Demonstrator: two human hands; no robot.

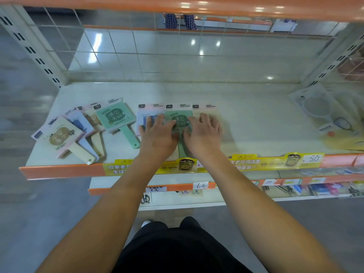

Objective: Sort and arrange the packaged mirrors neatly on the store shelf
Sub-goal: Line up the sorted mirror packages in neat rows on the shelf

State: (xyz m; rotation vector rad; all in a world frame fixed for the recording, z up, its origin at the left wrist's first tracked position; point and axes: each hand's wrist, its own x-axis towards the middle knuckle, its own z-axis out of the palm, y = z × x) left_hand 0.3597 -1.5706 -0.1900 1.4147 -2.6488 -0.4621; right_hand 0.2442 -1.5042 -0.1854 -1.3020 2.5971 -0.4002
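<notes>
Three packaged hand mirrors lie side by side at the middle of the white shelf (pixel 246 107): a blue one (pixel 144 117), a green one (pixel 182 115) and a cream one (pixel 212 113). My left hand (pixel 157 133) rests flat across the blue and green packs. My right hand (pixel 203 131) lies with spread fingers over the green and cream packs. To the left, several more mirrors overlap in a fan: a green one (pixel 116 119) on top, then tan, blue and a cream one (pixel 61 134) nearest the shelf's left end.
Round mirrors in clear packs (pixel 323 109) lie at the shelf's right end. Orange shelf edge with yellow price strip (pixel 256 164) runs along the front. A lower shelf (pixel 295 189) holds small goods. A wire grid backs the shelf; a person's legs (pixel 180 21) stand beyond it.
</notes>
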